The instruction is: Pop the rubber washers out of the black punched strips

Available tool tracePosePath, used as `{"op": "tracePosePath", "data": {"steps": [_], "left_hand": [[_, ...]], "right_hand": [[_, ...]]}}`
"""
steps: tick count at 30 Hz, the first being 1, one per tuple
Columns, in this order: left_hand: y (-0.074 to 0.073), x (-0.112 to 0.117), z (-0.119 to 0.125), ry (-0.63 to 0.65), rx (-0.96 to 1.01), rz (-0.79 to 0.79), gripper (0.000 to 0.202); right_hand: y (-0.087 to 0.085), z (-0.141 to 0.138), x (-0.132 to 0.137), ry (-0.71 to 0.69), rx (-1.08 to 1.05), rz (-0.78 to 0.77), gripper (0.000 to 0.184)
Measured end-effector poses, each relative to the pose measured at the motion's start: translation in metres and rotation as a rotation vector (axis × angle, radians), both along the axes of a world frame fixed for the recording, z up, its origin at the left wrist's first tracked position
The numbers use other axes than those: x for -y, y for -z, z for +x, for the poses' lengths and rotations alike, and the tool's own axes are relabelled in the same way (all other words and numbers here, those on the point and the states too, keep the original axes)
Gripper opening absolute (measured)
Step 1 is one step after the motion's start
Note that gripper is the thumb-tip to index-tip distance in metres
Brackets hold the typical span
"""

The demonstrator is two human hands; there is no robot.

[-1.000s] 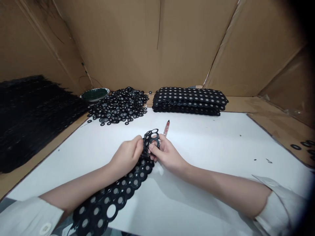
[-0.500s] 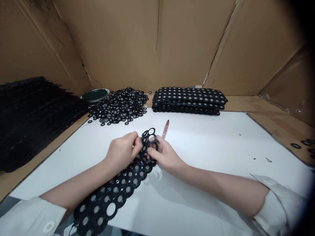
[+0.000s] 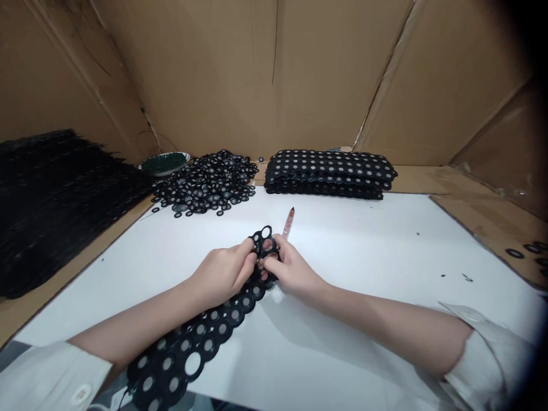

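A black sheet of joined rings [image 3: 208, 346], most with grey discs in them, runs from the front left edge up to both hands. One ring low on the sheet shows white through its hole. My left hand [image 3: 233, 267] is closed at the sheet's far end, thumb and forefinger pinched together; whether a small disc is between them is hidden. My right hand [image 3: 291, 265] grips the far right edge of the sheet, thumb on top and fingers curled underneath, seen partly through the open rings. Just beyond the right hand lies a pointed, red-marked clear pen-like stick [image 3: 289, 221].
A heap of loose black rings and discs [image 3: 205, 185] lies at the back left, beside a bowl of dark green bits [image 3: 165, 164]. Stacked disc-filled sheets [image 3: 329, 171] stand at the back. A tall black pile [image 3: 64, 211] is at left; loose rings [image 3: 514, 253] lie far right.
My left hand has moved right and closer to the right hand, over the sheet's far end. The right hand still grips the sheet and has barely shifted.
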State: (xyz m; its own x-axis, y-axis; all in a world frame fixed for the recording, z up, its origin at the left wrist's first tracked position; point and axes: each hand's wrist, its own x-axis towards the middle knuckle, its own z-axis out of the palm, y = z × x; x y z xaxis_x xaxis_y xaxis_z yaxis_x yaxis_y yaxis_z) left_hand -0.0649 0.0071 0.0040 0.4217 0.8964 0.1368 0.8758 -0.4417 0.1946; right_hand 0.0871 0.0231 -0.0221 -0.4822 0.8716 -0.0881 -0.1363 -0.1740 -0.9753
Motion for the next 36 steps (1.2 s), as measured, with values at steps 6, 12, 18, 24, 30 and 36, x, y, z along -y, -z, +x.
{"op": "tracePosePath", "data": {"steps": [6,12,18,24,30,36], "left_hand": [[-0.009,-0.014,-0.019,-0.410,0.266,0.312,0.029],[0.005,-0.006,-0.006,-0.169,-0.172,0.445,0.025],[0.008,-0.003,0.000,-0.049,-0.186,0.165,0.025],[0.001,-0.005,0.000,-0.039,0.154,-0.090,0.026],[-0.007,-0.016,-0.018,-0.416,0.454,0.278,0.033],[-0.001,-0.008,-0.008,-0.210,0.002,0.429,0.024]], "right_hand": [[0.001,-0.001,0.002,-0.072,0.040,-0.090,0.013],[0.001,-0.001,0.002,-0.056,-0.035,-0.059,0.012],[0.006,-0.002,0.002,-0.074,-0.065,0.008,0.016],[-0.001,-0.002,0.003,-0.097,-0.040,-0.081,0.008],[0.001,0.001,0.006,-0.099,0.000,-0.058,0.017],[0.005,0.001,0.008,-0.132,-0.027,0.019,0.018]]}}
